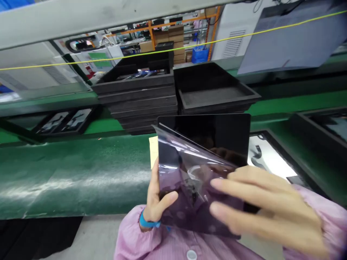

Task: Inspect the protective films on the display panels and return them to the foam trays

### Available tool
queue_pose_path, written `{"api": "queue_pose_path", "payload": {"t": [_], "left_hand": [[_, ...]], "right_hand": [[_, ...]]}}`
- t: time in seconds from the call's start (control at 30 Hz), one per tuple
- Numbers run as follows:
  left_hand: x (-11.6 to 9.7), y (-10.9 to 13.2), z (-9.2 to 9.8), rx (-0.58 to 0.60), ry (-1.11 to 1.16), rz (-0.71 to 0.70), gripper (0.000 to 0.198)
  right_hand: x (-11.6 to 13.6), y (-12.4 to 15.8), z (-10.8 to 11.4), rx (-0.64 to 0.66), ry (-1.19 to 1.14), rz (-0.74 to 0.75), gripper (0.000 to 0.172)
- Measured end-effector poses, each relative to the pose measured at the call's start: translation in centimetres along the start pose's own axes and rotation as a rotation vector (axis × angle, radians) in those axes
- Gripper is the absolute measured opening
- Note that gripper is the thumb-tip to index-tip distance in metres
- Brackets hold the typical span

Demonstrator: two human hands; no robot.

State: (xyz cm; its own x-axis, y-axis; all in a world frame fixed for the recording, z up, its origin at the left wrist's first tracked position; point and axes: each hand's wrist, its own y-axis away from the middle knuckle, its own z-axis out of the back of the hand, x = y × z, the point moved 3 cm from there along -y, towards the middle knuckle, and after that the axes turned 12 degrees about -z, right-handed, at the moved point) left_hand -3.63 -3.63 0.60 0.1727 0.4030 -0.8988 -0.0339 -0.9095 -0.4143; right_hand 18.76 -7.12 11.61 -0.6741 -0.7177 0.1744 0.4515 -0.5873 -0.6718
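A black glass screen panel [208, 131] is held upright in front of my chest, a clear film [187, 159] lying across its lower part. The film's upper edge lifts off the glass and slants from the top left corner down to the right. My left hand [159, 202] grips the panel's left edge, thumb on the front. A yellow paper slip [153, 151] shows just beyond that edge. In front of the panel's lower right, my right hand [268, 206] has its fingers stretched and apart, slightly blurred. Whether its fingertips touch the film I cannot tell.
Stacked black trays [141, 104] stand behind the panel, with another black tray [217, 97] to their right. A framed white panel [271, 157] lies at the right on the green bench [81, 177]. A yellow cord [162, 51] stretches across above the trays.
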Motion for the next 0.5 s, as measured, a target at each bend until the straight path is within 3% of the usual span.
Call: {"api": "queue_pose_path", "payload": {"t": [0.07, 0.17, 0.27, 0.33, 0.5], "left_hand": [[0.3, 0.5, 0.5, -0.037, 0.04, 0.055, 0.087], [0.4, 1.4, 1.1, -0.101, 0.052, 0.113, 0.092], [0.6, 2.2, 1.6, -0.152, 0.002, 0.207, 0.096], [0.6, 2.4, 1.9, -0.172, -0.024, 0.253, 0.099], [0.5, 2.1, 2.0, -0.119, -0.029, 0.265, 0.096]], "right_hand": [[1.6, -0.7, -0.5, 0.025, -0.121, 0.118, 0.027], [2.4, -1.9, -1.1, 0.027, -0.164, 0.141, 0.02], [2.5, -2.2, -1.2, -0.033, -0.206, 0.335, 0.033], [2.3, -2.2, -1.4, 0.006, -0.193, 0.431, 0.038], [2.2, -2.0, -1.5, 0.084, -0.15, 0.438, 0.04]]}}
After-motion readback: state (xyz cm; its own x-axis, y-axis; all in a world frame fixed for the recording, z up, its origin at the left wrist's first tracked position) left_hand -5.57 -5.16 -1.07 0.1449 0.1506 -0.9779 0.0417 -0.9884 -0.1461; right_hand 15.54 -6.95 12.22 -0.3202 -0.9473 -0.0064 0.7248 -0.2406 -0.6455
